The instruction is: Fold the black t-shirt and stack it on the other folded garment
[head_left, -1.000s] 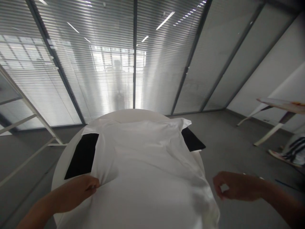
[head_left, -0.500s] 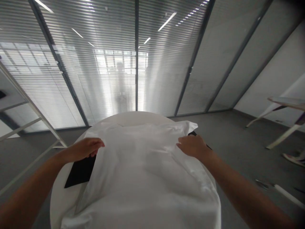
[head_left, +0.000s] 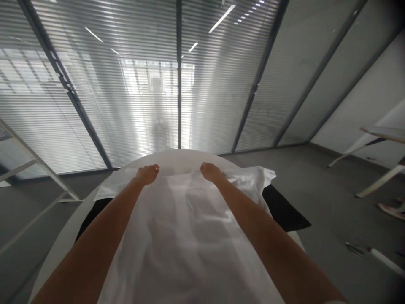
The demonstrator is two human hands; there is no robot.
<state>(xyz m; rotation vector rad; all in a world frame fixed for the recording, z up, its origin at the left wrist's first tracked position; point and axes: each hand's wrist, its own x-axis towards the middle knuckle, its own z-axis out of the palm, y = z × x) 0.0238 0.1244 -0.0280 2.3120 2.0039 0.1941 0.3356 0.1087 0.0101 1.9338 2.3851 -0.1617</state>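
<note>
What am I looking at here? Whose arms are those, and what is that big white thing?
There is no machine here. The picture comes from a camera worn on a person's head, so you see what that person sees, looking forward and down. The two bare arms are the person's own. The left hand and the right hand reach out to the far edge of a white cloth, maybe a shirt, and rest on it there. Whether the fingers pinch the cloth I cannot tell. The cloth is spread over a round white table. Under it lies something flat and black that sticks out at both sides. Behind the table is a glass wall with blinds. On the right stands another table.
</note>
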